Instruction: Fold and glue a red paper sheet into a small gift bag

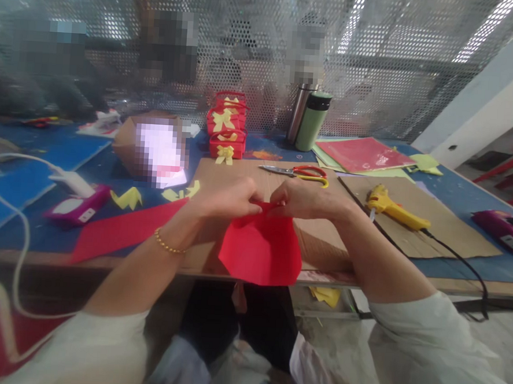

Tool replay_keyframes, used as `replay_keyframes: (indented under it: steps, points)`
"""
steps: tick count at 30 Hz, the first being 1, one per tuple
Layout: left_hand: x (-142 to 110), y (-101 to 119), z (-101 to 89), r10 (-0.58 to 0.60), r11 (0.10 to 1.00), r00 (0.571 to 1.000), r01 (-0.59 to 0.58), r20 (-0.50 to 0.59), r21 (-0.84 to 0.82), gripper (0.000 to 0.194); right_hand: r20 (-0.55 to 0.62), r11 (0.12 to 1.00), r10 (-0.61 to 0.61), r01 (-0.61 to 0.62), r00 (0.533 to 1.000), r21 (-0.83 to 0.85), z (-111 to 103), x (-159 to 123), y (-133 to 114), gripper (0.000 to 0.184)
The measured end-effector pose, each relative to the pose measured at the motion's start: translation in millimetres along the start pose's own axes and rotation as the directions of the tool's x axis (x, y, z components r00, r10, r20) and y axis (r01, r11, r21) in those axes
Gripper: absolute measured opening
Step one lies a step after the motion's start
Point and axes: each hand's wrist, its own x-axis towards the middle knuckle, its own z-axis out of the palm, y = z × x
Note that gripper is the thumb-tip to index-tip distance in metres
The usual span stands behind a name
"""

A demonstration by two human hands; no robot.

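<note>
Red paper sheet: I see the red sheet [261, 250] in the middle, held up at the near edge of the surface [469, 190], its lower edge hanging toward the lap.
Left hand: the left hand [232, 197], with a gold beaded bracelet [170, 243] on its forearm, has its fingers pinched on the sheet's top edge.
Right hand: the right hand [304, 199] grasps the same edge, its fingers just beside the left ones.
Cardboard: below the hands I find a brown cardboard mat [327, 245], flat on the blue surface.
Scissors: just beyond the hands lie scissors [301, 173] with red and yellow handles, blades pointing left.
Left side: a long red strip [126, 231] lies partly behind the left forearm; near it I make out a folded yellow piece [127, 198] and a purple power strip [78, 205].
Right side: a yellow glue gun [398, 212] rests on another cardboard piece [449, 238].
Far side: I see red boxes with yellow bows [226, 123], a green tumbler [314, 123] beside a steel flask [298, 116], and red sheets [367, 155], before a perforated metal screen [376, 77].
</note>
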Motion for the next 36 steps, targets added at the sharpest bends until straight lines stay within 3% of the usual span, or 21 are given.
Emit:
replay_keyframes:
  steps: [7,12,18,23,29,36]
  points:
    - [0.2,3.8,3.8,0.07,0.997,0.997,-0.07,0.013,-0.011,0.019,0.079,0.993,-0.095,0.1,0.992,-0.06,-1.7,-1.3,-2.3,0.016]
    - [-2.6,2.3,-2.4,-0.029,0.999,0.995,0.031,0.091,-0.013,0.012,0.093,0.994,-0.083,0.089,0.992,-0.065,-3.9,-0.7,-0.9,0.021]
    - [-4.0,3.8,-5.2,-0.103,0.994,0.994,0.102,0.047,0.029,0.024,0.065,0.992,-0.11,0.113,0.992,-0.056,-2.1,0.9,1.3,0.028]
    - [-2.4,1.0,-4.2,-0.071,0.996,0.997,0.069,0.026,0.063,0.026,0.072,0.998,-0.044,0.047,0.996,-0.037,-5.9,-0.9,2.8,0.027]
    - [-2.8,3.7,-5.8,-0.128,0.99,0.991,0.13,-0.04,0.052,0.029,0.099,0.999,0.028,-0.024,0.995,-0.048,-13.9,-4.4,7.2,0.018]
    - [-1.3,0.4,-1.7,-0.037,0.999,0.997,0.035,0.062,0.033,0.027,0.082,0.996,0.016,-0.008,0.996,-0.092,-12.3,-5.7,0.4,0.019]
